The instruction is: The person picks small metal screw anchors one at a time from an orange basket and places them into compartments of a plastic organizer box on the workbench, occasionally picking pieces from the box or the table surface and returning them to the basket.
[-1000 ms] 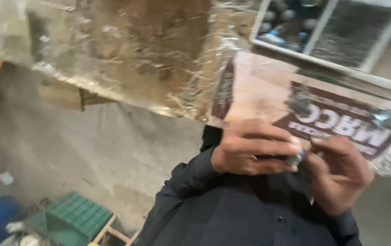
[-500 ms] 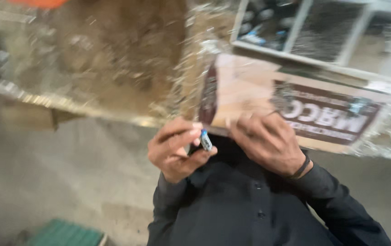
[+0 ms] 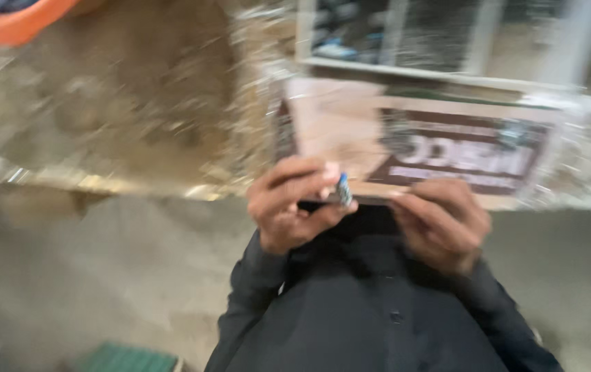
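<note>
The picture is blurred by motion. My left hand (image 3: 292, 210) pinches a small blue and white object (image 3: 343, 189) between thumb and fingers, just below a brown and tan cardboard box (image 3: 440, 148) wrapped in clear film. My right hand (image 3: 440, 220) has its fingers curled and rests against the box's lower edge. The blur hides whether it holds anything. Dark sleeves and a dark shirt (image 3: 378, 310) fill the lower middle.
A film-covered brown surface (image 3: 123, 124) spreads to the left of the box. An orange tub rim (image 3: 13, 21) shows at top left, a white frame (image 3: 433, 41) with dark panes at the top, a green crate (image 3: 127, 359) on the grey floor at bottom left.
My hands have drawn apart. The small object went from between both hands to my left hand alone. The view has swung, and the box now sits further right.
</note>
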### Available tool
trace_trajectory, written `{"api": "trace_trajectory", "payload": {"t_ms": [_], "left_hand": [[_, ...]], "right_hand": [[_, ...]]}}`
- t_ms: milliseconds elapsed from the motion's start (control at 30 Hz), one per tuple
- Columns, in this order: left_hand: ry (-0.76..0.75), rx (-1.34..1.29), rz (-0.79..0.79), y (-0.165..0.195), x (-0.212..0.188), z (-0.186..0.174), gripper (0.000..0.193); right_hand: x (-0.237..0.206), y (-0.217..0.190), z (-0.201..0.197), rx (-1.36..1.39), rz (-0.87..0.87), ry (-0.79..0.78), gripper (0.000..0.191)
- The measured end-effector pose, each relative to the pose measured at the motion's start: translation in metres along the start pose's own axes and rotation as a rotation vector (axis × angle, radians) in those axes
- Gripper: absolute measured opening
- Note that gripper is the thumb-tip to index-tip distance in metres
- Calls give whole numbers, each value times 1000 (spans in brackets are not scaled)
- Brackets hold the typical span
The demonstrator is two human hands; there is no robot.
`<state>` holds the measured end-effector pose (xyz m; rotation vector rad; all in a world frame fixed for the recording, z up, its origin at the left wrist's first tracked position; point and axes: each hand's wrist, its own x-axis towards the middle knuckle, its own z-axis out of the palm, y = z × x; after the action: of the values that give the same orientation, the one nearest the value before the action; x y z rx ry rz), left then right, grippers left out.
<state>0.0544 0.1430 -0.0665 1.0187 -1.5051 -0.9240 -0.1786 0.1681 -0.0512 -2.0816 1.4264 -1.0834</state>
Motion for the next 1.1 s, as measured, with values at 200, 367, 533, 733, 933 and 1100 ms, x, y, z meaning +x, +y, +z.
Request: {"api": "trace_trajectory", "payload": {"t_ms": [200,367,533,733,933,1100], "left_hand": [[248,-53,-80,-2,-8,-36,40],[275,63,-4,7,-22,-41,45],[237,78,-23,7,-27,-39,45],[162,29,2,6,-26,-26,46],[131,46,44,16,-33,-28,49],[159,10,82,23,-50,-28,49]], "right_hand": [[11,-10,12,-86,-214,-253,24],[-14,-4,7,188,-63,-534,28],[-65,29,20,-174,256,-857,38],[-104,96,74,-71,147,-737,39],[-109,139,125,-159,28,-658,41],[-107,150,137,-279,-80,-591,43]]}}
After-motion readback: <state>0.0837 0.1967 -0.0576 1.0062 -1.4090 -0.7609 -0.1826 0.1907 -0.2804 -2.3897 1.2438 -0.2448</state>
